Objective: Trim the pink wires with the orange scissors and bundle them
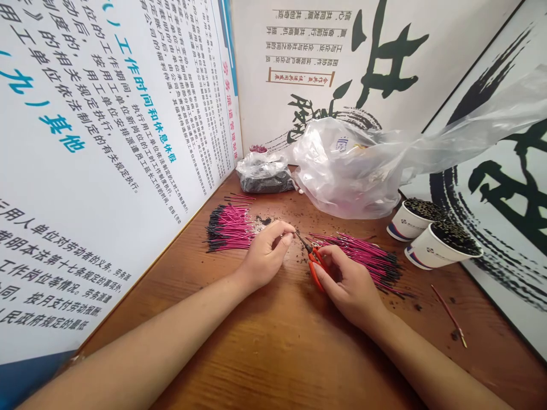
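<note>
My right hand (348,279) is closed around the orange handles of small scissors or snips (315,263). The tool's dark tip points up and left, close to the fingertips of my left hand (269,250). That hand is pinched, and whatever lies between its thumb and forefinger is too small to make out. Beyond my left hand, to its left, lies a pile of pink wires with black ends (229,228). A second pile of pink and black wires (370,256) lies behind and to the right of my right hand, which partly hides it.
Two paper cups (427,250) filled with small dark pieces stand at the right. A clear plastic bag (346,176) and a wrapped black bundle (265,179) sit at the back. One loose wire (448,313) lies at the right; dark crumbs dot the wooden table (256,353). Printed panels enclose it.
</note>
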Motion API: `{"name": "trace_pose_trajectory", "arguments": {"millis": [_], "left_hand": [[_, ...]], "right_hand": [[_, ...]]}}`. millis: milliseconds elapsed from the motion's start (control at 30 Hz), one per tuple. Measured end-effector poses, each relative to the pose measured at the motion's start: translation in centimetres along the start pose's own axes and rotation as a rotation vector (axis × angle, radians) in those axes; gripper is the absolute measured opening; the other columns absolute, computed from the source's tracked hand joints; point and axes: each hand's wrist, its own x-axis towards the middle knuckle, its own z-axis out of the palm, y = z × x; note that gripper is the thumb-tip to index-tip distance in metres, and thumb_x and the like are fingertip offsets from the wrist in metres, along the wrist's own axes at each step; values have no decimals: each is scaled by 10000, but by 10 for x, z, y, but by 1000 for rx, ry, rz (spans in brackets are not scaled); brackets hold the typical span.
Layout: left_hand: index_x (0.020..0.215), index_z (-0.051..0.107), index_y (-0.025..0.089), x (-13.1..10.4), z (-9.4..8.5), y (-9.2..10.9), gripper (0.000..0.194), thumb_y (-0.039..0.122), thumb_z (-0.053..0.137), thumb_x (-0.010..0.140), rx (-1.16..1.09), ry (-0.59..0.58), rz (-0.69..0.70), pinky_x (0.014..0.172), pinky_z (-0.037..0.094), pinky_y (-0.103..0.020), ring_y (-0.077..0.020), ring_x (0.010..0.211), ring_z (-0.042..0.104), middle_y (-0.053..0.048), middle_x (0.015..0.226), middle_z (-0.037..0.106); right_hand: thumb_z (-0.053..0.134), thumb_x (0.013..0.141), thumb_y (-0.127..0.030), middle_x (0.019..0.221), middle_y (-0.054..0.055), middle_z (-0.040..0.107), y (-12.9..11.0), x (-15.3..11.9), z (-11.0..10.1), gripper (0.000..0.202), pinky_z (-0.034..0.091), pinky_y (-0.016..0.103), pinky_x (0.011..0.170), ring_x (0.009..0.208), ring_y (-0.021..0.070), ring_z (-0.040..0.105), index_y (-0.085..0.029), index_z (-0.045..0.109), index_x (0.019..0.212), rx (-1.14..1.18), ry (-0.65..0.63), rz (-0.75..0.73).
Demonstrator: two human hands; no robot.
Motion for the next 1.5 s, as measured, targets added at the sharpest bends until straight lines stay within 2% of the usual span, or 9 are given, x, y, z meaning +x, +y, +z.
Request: {"name": "trace_pose_trajectory", "arguments": {"millis": [967,1233,1300,1367,1500], "left_hand": [[821,551,180,1,-1,2,206,252,396,936,-20,-39,-24,710,406,-265,-142,724,497,0,749,527],[723,471,187,-5,-1,6,250,273,375,937,-37,-168,21,670,376,-270,-134,672,450,9,687,480],[677,436,187,-5,-2,5,304,320,370,941,-122,-160,-26,616,361,-264,-118,608,412,19,647,442],[651,411,188,-2,-3,3,332,354,369,935,-269,-103,-135,535,325,-250,-98,534,366,29,615,418],[648,405,187,2,-5,-3,279,314,374,895,-531,7,-333,434,214,-222,-67,429,296,49,551,402]], "right_hand": [[496,934,-408,636,-46,537,-1,0,-1,196,361,233,524,520,115,475,-218,542,953,-25,0,-16],[488,942,-411,631,-41,537,1,0,0,202,372,238,534,530,123,491,-219,545,968,42,33,15],[493,938,-406,632,-41,540,1,0,0,199,372,238,535,533,122,493,-217,545,967,47,36,18],[497,935,-410,628,-44,538,0,0,-1,201,369,239,534,532,122,493,-217,544,963,46,34,25],[487,936,-427,628,-45,529,-1,1,-1,215,367,240,532,535,125,493,-220,541,952,44,19,32]]}}
